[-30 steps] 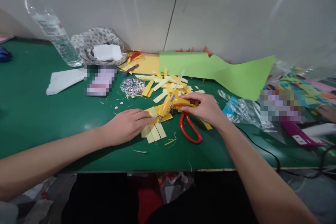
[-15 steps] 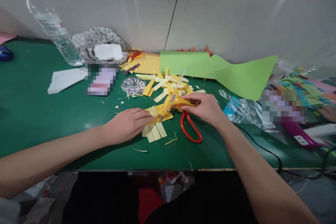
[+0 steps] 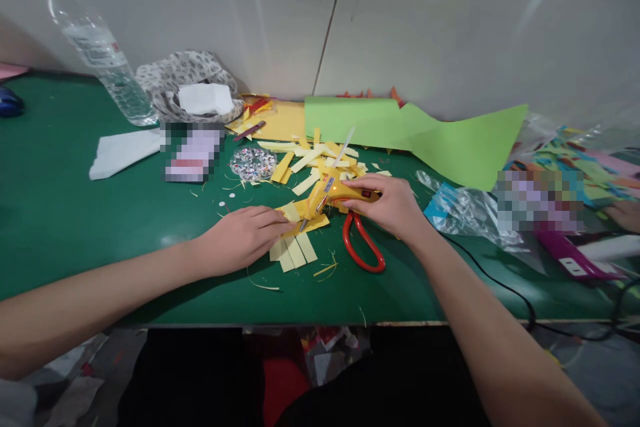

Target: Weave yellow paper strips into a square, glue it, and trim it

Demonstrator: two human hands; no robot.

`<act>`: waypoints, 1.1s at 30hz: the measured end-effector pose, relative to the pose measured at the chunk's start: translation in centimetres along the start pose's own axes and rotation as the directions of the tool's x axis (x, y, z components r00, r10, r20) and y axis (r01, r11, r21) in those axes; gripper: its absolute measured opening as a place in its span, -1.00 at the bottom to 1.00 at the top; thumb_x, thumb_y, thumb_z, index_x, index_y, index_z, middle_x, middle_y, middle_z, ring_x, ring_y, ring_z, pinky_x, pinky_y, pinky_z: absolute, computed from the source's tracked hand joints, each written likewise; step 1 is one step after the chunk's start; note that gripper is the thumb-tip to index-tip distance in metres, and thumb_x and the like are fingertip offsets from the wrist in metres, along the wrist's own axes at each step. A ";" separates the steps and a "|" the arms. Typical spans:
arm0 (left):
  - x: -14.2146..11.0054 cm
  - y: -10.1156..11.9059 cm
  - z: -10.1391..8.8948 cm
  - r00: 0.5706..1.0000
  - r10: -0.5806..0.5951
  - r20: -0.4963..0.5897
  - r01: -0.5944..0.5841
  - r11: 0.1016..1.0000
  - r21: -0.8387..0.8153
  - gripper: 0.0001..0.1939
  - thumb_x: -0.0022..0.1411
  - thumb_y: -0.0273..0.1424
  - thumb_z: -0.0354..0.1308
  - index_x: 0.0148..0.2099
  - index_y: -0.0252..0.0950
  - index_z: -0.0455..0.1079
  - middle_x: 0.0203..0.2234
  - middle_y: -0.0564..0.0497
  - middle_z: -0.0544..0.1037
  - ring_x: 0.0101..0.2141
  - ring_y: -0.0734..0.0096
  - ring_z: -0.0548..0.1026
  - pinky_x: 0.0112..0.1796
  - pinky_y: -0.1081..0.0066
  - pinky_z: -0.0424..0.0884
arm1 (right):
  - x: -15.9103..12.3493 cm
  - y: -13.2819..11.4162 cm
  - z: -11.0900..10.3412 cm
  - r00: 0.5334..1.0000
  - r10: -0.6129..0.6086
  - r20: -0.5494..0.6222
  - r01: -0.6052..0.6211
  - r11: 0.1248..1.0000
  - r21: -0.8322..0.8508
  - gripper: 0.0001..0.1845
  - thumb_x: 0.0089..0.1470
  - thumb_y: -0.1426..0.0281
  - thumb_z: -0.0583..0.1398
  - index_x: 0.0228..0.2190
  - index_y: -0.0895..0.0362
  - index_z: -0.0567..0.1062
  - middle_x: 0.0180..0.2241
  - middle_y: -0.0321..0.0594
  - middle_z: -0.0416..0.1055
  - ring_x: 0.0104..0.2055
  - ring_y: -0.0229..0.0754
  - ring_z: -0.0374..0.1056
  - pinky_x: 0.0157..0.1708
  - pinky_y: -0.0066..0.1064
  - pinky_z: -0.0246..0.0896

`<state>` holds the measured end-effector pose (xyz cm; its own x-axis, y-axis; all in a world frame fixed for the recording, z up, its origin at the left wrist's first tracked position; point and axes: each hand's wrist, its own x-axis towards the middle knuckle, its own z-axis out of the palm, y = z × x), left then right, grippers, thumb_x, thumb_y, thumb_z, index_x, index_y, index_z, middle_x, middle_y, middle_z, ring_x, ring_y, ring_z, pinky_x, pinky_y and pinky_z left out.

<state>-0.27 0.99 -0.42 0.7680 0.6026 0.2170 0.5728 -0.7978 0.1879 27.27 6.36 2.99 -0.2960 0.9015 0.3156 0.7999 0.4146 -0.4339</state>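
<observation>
R hand (image 3: 393,205) grips glue gun (image 3: 320,199) beside L hand (image 3: 245,238) w/ unclear hold on strips (image 3: 295,253).

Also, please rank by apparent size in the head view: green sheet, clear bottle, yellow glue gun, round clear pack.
1. Green sheet
2. Clear bottle
3. Yellow glue gun, partly covered by the right hand
4. Round clear pack

On the green tabletop (image 3: 75,213), a loose heap of yellow paper strips (image 3: 307,161) lies behind the yellow plastic glue gun (image 3: 320,201), with a red looped handle (image 3: 373,268) before the gun. Left of the heap sits a round clear-plastic container (image 3: 253,164); behind the heap, a light-green paper sheet (image 3: 360,121); right, a crumpled clear plastic bag (image 3: 480,219).
</observation>
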 end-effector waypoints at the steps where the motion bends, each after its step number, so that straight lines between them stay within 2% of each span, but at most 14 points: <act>1: 0.0 0.0 0.0 1.000 0.000 -0.002 0.000 1.000 -0.002 -0.63 0.32 -0.44 -0.16 0.13 -0.27 0.22 -0.03 -0.07 0.41 -0.04 0.28 0.34 -0.05 0.26 0.33 | 0.0 0.0 0.0 1.000 -0.007 -0.001 0.007 1.000 -0.002 -0.66 -0.23 0.37 0.35 -0.28 0.02 0.57 -0.26 -0.23 0.52 -0.20 -0.08 0.41 -0.15 -0.20 0.29; 5: 0.0 0.0 0.0 1.000 -0.003 -0.003 0.003 1.000 -0.002 -0.64 0.32 -0.44 -0.16 0.13 -0.27 0.23 -0.03 -0.08 0.41 -0.04 0.29 0.35 -0.05 0.27 0.33 | 0.1 0.1 0.1 0.999 -0.038 -0.002 0.038 0.999 0.003 -0.67 -0.24 0.40 0.36 -0.30 0.03 0.58 -0.29 -0.24 0.53 -0.25 -0.09 0.42 -0.20 -0.21 0.32; 24: 0.0 -0.2 0.2 1.000 0.024 -0.018 -0.023 1.000 0.012 -0.62 0.32 -0.45 -0.16 0.14 -0.26 0.21 -0.04 -0.09 0.42 -0.05 0.28 0.36 -0.08 0.27 0.34 | 0.1 0.2 0.1 0.997 -0.077 -0.013 0.077 0.997 -0.005 -0.67 -0.23 0.44 0.35 -0.29 0.04 0.57 -0.27 -0.21 0.53 -0.23 -0.10 0.42 -0.19 -0.21 0.33; 30: 0.0 -0.1 0.1 1.000 0.012 0.001 -0.012 1.000 0.004 -0.62 0.32 -0.45 -0.16 0.15 -0.25 0.20 -0.02 -0.07 0.40 -0.04 0.28 0.34 -0.06 0.26 0.33 | 0.1 0.2 0.0 0.986 -0.141 -0.090 0.140 0.990 -0.014 -0.70 -0.20 0.45 0.33 -0.29 0.08 0.57 -0.30 -0.17 0.53 -0.24 -0.09 0.42 -0.19 -0.21 0.33; 33: 0.0 -0.2 0.1 1.000 0.017 -0.001 -0.017 1.000 0.009 -0.62 0.31 -0.45 -0.14 0.15 -0.25 0.20 -0.02 -0.08 0.41 -0.05 0.28 0.35 -0.07 0.27 0.33 | 0.1 0.3 0.0 0.984 -0.159 -0.085 0.159 0.987 0.002 -0.70 -0.20 0.46 0.33 -0.30 0.05 0.57 -0.30 -0.20 0.53 -0.23 -0.09 0.42 -0.19 -0.21 0.33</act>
<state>-0.34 1.10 -0.58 0.7777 0.5885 0.2208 0.5619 -0.8084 0.1755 27.49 6.58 2.89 -0.3736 0.8105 0.4511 0.7414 0.5532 -0.3798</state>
